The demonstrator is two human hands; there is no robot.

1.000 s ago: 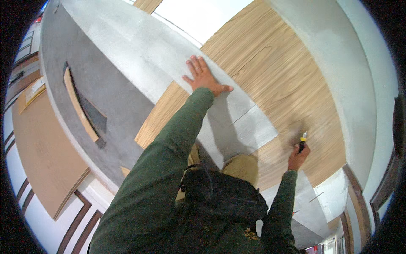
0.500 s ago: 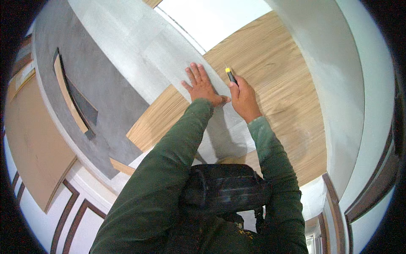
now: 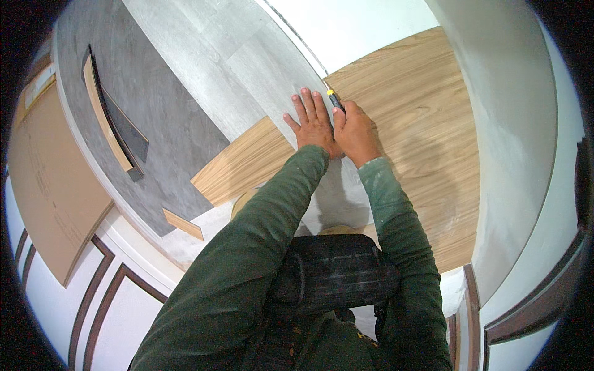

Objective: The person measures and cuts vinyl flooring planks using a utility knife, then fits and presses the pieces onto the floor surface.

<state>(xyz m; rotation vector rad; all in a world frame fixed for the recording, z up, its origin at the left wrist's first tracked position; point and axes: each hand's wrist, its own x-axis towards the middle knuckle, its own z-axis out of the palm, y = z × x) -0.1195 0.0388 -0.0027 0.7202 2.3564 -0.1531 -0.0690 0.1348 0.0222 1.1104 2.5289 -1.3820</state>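
My left hand lies flat on a pale grey plank, its fingers spread toward the far side. Right beside it, my right hand is closed round a slim utility knife with a dark handle and a yellow collar. The knife's thin tip points away from me, at the long edge where the grey plank meets a wood-grain plank. Whether the tip touches the surface I cannot tell. A shorter wood-grain piece lies left of my left hand.
Narrow offcut strips rest on the dark grey sheet at the left. A small wood-grain scrap lies nearer me. Beyond are a brown cardboard sheet and a white surface; a pale wall curves along the right.
My right hand has brought the knife left to the grey plank's edge, close against my left hand. My left hand stays flat on the plank. The whole view has shifted slightly.
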